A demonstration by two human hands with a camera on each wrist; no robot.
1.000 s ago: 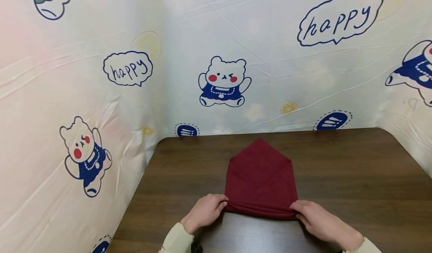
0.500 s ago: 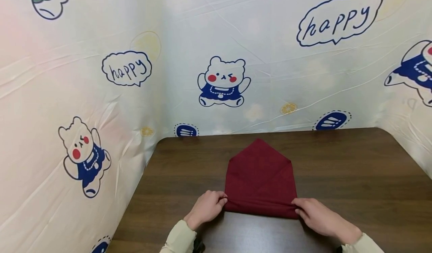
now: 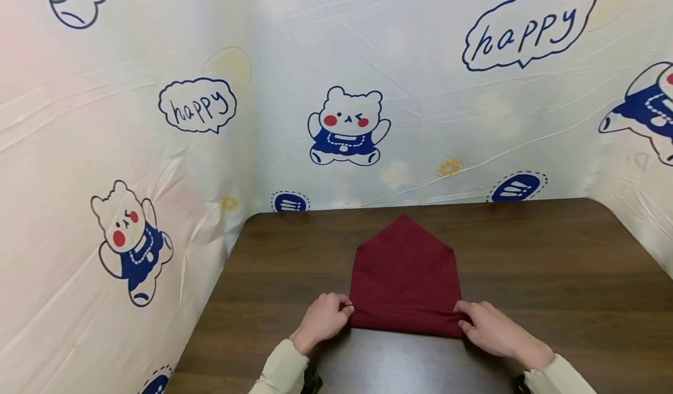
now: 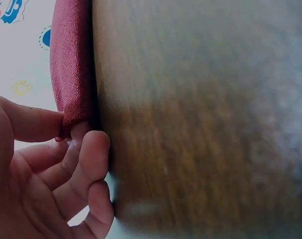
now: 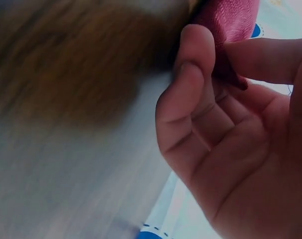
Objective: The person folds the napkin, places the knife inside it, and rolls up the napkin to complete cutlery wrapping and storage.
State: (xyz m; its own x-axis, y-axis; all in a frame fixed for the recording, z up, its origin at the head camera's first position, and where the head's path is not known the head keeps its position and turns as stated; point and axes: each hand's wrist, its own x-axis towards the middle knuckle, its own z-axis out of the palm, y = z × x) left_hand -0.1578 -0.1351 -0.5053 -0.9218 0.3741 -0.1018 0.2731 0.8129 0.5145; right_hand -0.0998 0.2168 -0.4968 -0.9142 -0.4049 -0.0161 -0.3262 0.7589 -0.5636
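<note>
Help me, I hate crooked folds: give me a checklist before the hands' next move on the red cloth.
1. Left hand pinching the red cloth's near left end: ok.
2. Right hand pinching its near right end: ok.
3. Far part of the cloth lying on the table: ok.
4. Near fold smooth: not ok, ridges show toward the right hand.
5. Underside even: cannot tell, hidden.

The left hand (image 3: 322,318) and right hand (image 3: 491,328) both pinch, arms (image 3: 283,366) slanting inward.
</note>
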